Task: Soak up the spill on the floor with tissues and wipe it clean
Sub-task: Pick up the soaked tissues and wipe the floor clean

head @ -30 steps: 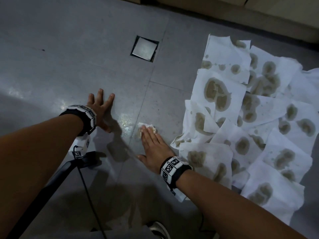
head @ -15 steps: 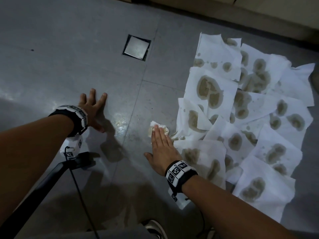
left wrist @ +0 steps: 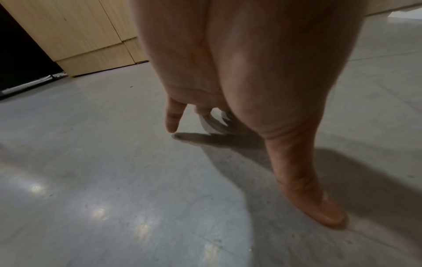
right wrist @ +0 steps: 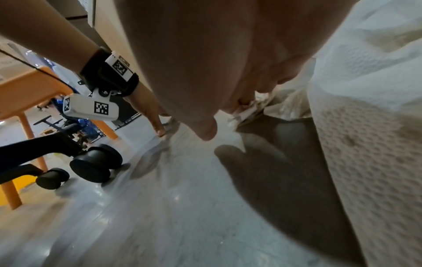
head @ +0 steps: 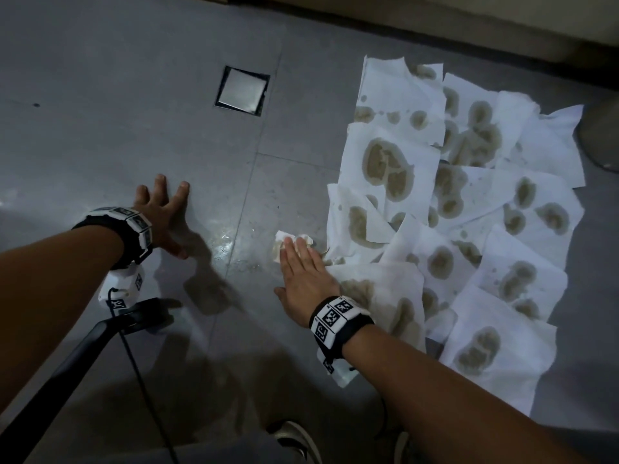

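Several white tissue sheets point(head: 469, 202) with brown soaked patches cover the grey floor point(head: 134, 95) on the right. My right hand point(head: 303, 269) lies flat with straight fingers, pressing a small crumpled, stained tissue wad point(head: 284, 241) onto the floor at the sheets' left edge. In the right wrist view the wad point(right wrist: 248, 112) shows under the fingertips, beside a textured tissue sheet point(right wrist: 365, 144). A wet sheen point(head: 227, 239) marks the floor left of the wad. My left hand point(head: 164, 212) is spread flat on the bare floor, holding nothing; its thumb point(left wrist: 319, 198) touches the floor.
A square metal floor drain point(head: 243, 90) sits ahead. A black chair base with castors point(right wrist: 95, 162) stands close under my left forearm. Wooden cabinets point(left wrist: 80, 36) and an orange table leg point(right wrist: 29, 130) stand around. A shoe point(head: 294, 440) is at the bottom edge.
My right hand has slid the tissue wad to the right across the floor, ending against the edge of the laid sheets. The left hand stayed planted.
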`<control>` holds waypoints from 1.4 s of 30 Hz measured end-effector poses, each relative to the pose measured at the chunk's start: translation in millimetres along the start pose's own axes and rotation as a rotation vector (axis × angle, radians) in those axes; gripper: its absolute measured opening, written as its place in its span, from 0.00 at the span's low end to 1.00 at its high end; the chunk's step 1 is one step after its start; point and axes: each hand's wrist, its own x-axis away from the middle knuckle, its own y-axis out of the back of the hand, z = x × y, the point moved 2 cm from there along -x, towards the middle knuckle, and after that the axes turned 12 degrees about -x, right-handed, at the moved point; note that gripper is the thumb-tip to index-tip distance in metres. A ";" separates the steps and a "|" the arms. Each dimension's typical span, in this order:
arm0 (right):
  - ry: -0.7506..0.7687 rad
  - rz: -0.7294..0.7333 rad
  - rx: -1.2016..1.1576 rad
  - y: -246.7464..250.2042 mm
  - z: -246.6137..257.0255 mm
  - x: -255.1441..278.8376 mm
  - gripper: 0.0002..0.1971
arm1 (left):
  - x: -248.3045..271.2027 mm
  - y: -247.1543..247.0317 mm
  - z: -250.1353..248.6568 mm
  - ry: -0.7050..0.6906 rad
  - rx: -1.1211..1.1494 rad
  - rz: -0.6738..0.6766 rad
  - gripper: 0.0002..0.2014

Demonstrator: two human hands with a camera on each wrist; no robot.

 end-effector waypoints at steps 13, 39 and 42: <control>-0.046 -0.060 -0.232 -17.0 4.9 7.9 0.44 | -3.1 -1.3 0.1 -0.006 -0.019 -0.032 0.77; 0.084 -0.022 -0.144 -21.4 41.0 -22.6 0.42 | -1.7 -1.9 3.4 -0.018 0.082 0.018 0.76; 0.066 -0.047 -0.193 -18.4 26.3 -18.0 0.42 | -2.1 -2.4 3.4 -0.018 0.073 0.012 0.76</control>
